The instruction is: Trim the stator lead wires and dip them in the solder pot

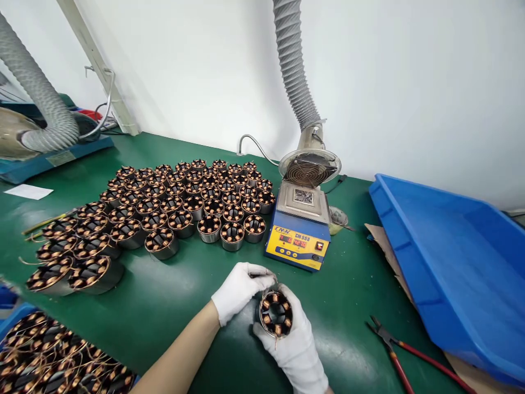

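Note:
My right hand (297,339), in a white glove, is wrapped round a motor stator (261,313). Its open face, with a ring of copper coils in a metal shell, is turned up towards me. A short wire end hangs from the near side of its rim. My left hand (241,290), also gloved, is closed in a pinch at the far edge of the same stator, on what looks like a thin copper wire end; the fingertips mostly hide it. Both hands are above the green bench, in front of the blue and yellow solder pot (299,246).
Many similar stators (162,243) stand in rows on the green bench (184,306). More, with loose wires, fill a bin (49,355) at lower left. Red-handled cutters (389,339) lie right, beside a blue tray (471,262). An exhaust hose (293,60) hangs over the solder pot.

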A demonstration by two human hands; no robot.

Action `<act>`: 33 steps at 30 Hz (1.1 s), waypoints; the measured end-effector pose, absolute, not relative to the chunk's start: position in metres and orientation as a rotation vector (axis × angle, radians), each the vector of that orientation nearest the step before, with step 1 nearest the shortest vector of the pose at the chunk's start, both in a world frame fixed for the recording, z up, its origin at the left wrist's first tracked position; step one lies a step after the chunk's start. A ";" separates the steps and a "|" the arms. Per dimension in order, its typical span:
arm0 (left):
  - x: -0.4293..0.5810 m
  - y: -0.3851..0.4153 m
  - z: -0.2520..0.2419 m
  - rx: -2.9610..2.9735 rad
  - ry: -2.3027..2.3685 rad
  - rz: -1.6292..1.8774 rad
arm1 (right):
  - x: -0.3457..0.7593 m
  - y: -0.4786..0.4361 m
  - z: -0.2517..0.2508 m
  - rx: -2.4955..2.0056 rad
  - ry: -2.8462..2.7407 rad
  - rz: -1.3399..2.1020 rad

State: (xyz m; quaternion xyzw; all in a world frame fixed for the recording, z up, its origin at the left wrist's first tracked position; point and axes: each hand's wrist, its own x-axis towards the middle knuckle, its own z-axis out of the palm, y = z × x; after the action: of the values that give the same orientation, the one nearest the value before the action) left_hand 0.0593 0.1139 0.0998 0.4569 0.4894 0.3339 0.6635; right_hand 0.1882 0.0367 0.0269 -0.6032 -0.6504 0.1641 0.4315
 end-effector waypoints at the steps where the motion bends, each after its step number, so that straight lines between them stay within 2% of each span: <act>1: 0.057 0.114 0.101 1.027 1.120 0.788 | 0.187 0.036 0.026 -1.518 -1.615 0.393; 5: 0.051 0.117 0.105 0.993 1.132 0.905 | 0.185 0.036 0.025 -1.536 -1.622 0.380; 18: 0.072 0.109 0.101 0.876 1.081 0.834 | 0.186 0.037 0.017 -1.522 -1.618 0.375; 26: 0.077 0.109 0.096 0.863 1.191 1.021 | 0.187 0.037 0.022 -1.508 -1.613 0.420; 33: 0.078 0.109 0.096 0.813 1.082 0.905 | 0.187 0.039 0.028 -1.466 -1.624 0.481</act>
State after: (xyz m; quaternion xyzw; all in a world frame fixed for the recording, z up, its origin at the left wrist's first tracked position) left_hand 0.0778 0.1088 0.0958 0.3630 0.4830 0.4041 0.6867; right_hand 0.1868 0.0387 0.0280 -0.5891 -0.6525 0.1934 0.4356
